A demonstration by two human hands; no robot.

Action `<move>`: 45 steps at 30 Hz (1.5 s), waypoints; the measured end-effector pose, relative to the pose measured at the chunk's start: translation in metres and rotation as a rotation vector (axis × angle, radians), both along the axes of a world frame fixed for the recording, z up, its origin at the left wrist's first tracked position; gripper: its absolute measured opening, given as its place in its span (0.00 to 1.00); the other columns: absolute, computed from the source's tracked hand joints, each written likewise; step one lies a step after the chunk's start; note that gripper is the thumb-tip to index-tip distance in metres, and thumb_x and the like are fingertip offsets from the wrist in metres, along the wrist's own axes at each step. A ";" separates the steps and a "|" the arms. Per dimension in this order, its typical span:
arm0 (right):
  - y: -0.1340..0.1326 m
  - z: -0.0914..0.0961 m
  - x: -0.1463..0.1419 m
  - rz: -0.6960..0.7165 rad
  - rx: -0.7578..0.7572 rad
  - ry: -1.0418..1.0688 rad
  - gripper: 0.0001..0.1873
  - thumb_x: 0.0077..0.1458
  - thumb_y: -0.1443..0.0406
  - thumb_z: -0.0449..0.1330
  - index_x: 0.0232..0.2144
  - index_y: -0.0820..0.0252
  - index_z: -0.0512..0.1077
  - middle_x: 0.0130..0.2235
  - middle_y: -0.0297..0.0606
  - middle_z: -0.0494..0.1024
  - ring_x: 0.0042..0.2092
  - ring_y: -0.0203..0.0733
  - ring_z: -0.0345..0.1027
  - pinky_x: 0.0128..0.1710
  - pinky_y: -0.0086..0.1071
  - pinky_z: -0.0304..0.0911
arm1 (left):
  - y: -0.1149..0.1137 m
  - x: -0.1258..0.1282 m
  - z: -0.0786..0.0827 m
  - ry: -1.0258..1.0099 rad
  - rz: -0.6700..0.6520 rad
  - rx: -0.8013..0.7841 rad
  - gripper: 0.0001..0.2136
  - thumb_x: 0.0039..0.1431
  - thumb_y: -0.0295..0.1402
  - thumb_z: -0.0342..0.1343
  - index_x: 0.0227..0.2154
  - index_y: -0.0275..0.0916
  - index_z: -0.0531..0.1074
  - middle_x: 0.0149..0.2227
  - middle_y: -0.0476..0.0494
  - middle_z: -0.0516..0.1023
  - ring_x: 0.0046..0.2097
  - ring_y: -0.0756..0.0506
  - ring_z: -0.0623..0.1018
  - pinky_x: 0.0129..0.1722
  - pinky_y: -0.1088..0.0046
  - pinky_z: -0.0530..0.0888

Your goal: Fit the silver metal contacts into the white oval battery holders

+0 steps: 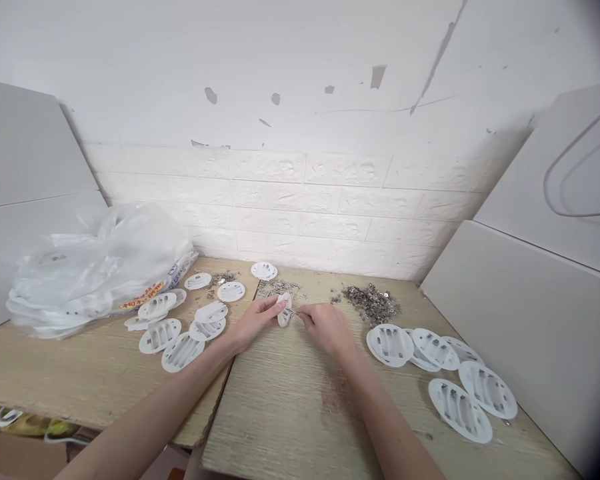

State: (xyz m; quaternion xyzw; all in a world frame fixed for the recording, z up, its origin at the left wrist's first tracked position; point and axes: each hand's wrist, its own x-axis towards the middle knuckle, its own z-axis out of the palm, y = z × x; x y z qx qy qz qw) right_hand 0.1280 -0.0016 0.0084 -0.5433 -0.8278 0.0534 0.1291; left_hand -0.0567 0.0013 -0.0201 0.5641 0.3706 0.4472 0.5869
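My left hand [257,321] grips a white round plastic battery holder [284,311], held on edge above the wooden table [290,400]. My right hand [325,327] is pinched just to its right, fingertips at the holder's edge, apparently on a small metal piece too small to make out. Heaps of small metal contacts lie behind the hands: one pile [373,303] to the right and a smaller scatter [280,288] just behind the holder.
Several white holders [180,330] lie at left beside a clear plastic bag [100,270] of more. Another group of holders [450,373] lies at right. Grey panels stand on both sides; a white brick-patterned wall is behind. The table's front edge is at lower left.
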 end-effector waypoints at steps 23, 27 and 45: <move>0.002 0.001 0.003 -0.001 -0.099 0.164 0.14 0.60 0.65 0.50 0.28 0.59 0.73 0.29 0.36 0.76 0.28 0.34 0.63 0.28 0.27 0.46 | -0.001 -0.002 0.006 -0.141 -0.049 -0.078 0.16 0.54 0.41 0.60 0.40 0.35 0.76 0.39 0.41 0.77 0.40 0.46 0.74 0.45 0.66 0.70; 0.000 0.001 0.002 0.004 -0.095 0.172 0.14 0.60 0.65 0.50 0.30 0.59 0.74 0.30 0.37 0.77 0.29 0.34 0.65 0.29 0.26 0.48 | 0.000 -0.003 0.005 -0.158 -0.064 -0.076 0.17 0.54 0.39 0.60 0.43 0.34 0.75 0.43 0.38 0.77 0.42 0.46 0.74 0.47 0.66 0.70; 0.005 -0.003 0.003 -0.013 -0.070 0.182 0.14 0.60 0.64 0.49 0.35 0.59 0.75 0.31 0.38 0.78 0.31 0.37 0.67 0.31 0.27 0.52 | 0.001 -0.005 0.003 -0.164 -0.067 -0.069 0.21 0.49 0.35 0.63 0.47 0.36 0.73 0.48 0.37 0.76 0.46 0.44 0.74 0.49 0.64 0.69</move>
